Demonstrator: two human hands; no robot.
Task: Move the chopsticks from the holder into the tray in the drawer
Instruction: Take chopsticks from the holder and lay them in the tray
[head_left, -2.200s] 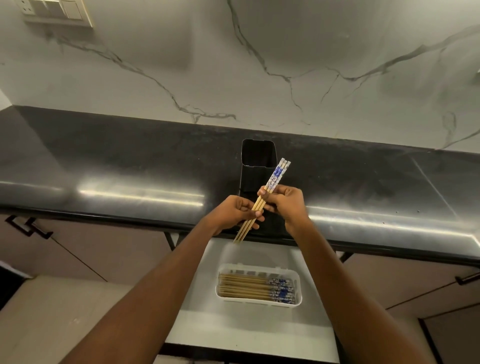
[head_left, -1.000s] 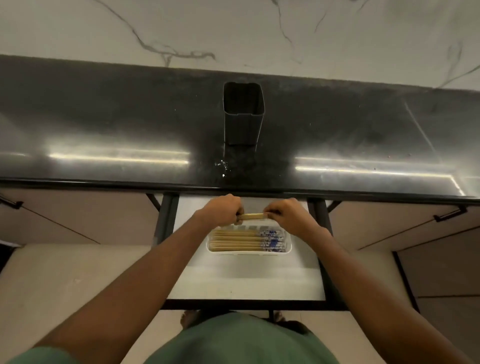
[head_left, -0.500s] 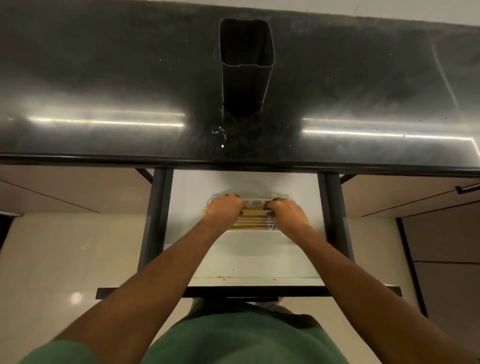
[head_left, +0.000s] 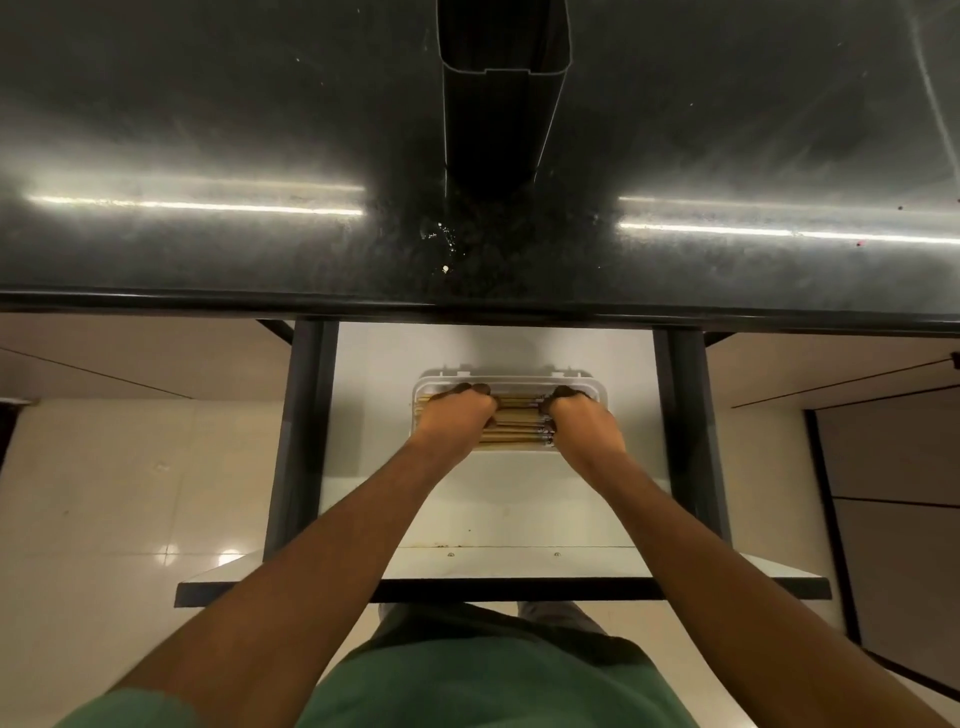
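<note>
A white tray (head_left: 511, 378) sits in the open white drawer (head_left: 514, 499) below the black counter. Wooden chopsticks (head_left: 517, 422) with blue-patterned ends lie in it side by side. My left hand (head_left: 453, 418) presses down on the left end of the bundle, fingers curled over it. My right hand (head_left: 581, 423) covers the right end the same way. Both hands hide the chopstick ends and part of the tray. The black holder (head_left: 501, 98) stands upright on the counter, straight behind the drawer; its opening shows no chopsticks.
The black stone counter (head_left: 208, 244) overhangs the drawer's back. Dark drawer rails (head_left: 298, 426) run down both sides. The drawer front (head_left: 498, 571) is close to my body. Beige cabinet fronts and a pale tiled floor (head_left: 104, 519) lie to either side.
Both hands carried a few chopsticks from in front of the holder down into the tray. They now rest on the bundle there. The view has tipped downward.
</note>
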